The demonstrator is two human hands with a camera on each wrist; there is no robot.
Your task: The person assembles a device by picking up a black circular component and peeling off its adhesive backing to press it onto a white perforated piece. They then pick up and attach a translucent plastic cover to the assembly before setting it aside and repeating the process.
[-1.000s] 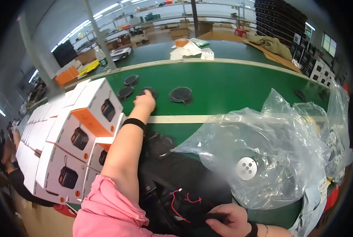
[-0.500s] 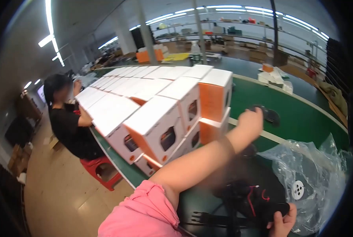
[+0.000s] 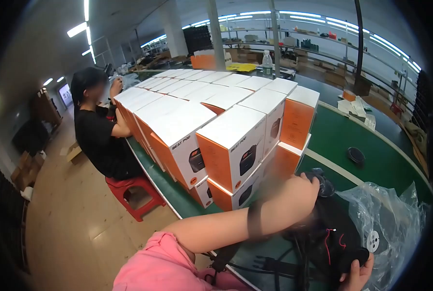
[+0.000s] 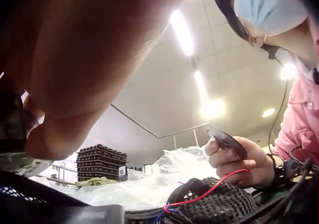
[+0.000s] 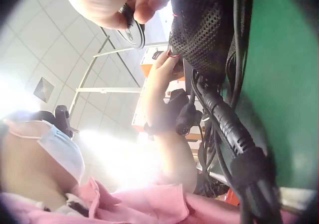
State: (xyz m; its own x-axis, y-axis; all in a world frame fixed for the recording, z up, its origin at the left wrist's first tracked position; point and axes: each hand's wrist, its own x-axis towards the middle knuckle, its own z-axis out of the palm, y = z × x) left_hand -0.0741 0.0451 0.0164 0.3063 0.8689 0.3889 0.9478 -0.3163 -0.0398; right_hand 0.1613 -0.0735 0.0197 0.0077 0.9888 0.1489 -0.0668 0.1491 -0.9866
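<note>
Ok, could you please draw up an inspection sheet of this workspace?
Surface: green tabletop, pale stripe along it; no spill seen.
Job's things: dark disc in hand; black mesh piece with red wire; another disc lying alone; white-topped boxes stacked.
Clutter: crumpled clear plastic, papers, bottle.
Grippers: right hand pinches the dark disc; left hand appears to grip dark pieces, details blurred.
Cables: black cables run loosely beside the mesh; their far ends are unclear.
Surroundings: person in black seated on a red stool; shelves behind.
</note>
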